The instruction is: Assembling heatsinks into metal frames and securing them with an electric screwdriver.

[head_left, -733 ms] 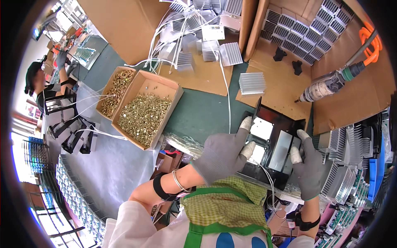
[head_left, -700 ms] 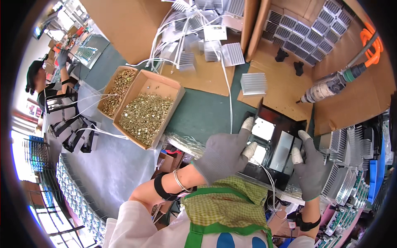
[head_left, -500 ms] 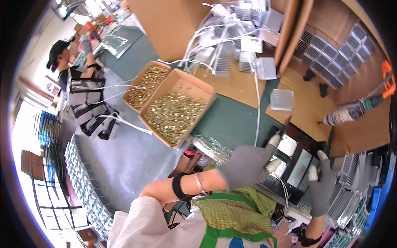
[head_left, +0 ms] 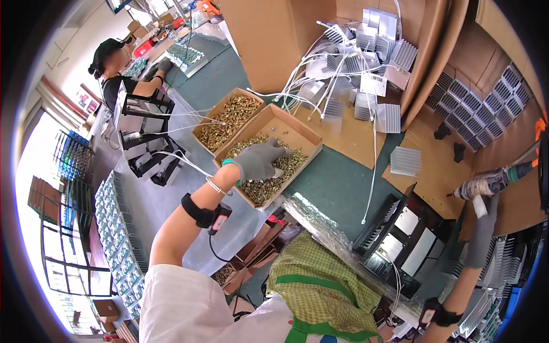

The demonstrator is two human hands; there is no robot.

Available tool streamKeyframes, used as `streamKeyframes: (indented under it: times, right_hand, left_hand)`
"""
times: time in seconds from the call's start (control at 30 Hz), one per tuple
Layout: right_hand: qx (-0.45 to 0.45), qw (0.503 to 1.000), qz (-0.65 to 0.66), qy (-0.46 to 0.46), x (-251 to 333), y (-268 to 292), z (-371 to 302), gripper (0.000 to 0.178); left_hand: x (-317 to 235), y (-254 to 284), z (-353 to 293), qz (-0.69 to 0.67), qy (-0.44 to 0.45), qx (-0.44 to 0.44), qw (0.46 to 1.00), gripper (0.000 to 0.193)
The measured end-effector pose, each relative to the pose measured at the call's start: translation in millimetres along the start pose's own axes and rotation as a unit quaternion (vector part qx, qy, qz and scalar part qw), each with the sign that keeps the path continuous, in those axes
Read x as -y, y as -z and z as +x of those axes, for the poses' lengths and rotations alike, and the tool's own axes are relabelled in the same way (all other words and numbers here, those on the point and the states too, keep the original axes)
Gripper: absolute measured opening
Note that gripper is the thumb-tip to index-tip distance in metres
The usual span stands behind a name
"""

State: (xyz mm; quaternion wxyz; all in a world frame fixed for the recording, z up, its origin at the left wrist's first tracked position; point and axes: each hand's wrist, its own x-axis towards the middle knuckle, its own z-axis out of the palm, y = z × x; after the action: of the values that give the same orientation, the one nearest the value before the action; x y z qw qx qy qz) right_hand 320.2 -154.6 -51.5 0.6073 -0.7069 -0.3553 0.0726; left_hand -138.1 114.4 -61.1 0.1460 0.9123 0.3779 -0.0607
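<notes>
My left hand (head_left: pixel 258 162), in a grey glove with pale fingertips, reaches into the cardboard box of brassy screws (head_left: pixel 274 191). Thumb and fingers are apart over the screws, and no screw shows in them. At the right, my gloved right hand (head_left: pixel 484 228) is up against the power screwdriver (head_left: pixel 483 186). Its pale-tipped digit meets the tool's underside; the other fingers are partly hidden, so I cannot tell whether they grip it. Between the two arms, a black housing (head_left: pixel 394 257) with light flat plates and white wires rests at the table's edge.
A second screw box (head_left: pixel 229 120) adjoins the first. Finned heat sinks (head_left: pixel 366 63) with white cables are piled on cardboard behind. One heat sink (head_left: pixel 405 161) sits apart. More heat sinks (head_left: pixel 480 111) fill a carton. A co-worker (head_left: pixel 123 80) sits at the far left.
My left hand has moved from the black housing left into the screw box. My right hand has left the housing and gone up to the screwdriver. The view has shifted slightly.
</notes>
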Motion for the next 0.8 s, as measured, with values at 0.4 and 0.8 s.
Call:
streamKeyframes:
  times: [0.4,0.8]
  right_hand:
    - [0.167,0.985,0.037,-0.008,-2.0,-2.8,18.7,0.063]
    - [0.268,0.898,0.345,-0.058,-30.2,109.3,15.7,0.056]
  left_hand:
    - [17.6,3.6,-4.0,-0.632,0.112,-0.035,0.766,0.025]
    - [-30.8,11.8,-14.8,-0.877,0.047,0.016,0.477,0.031]
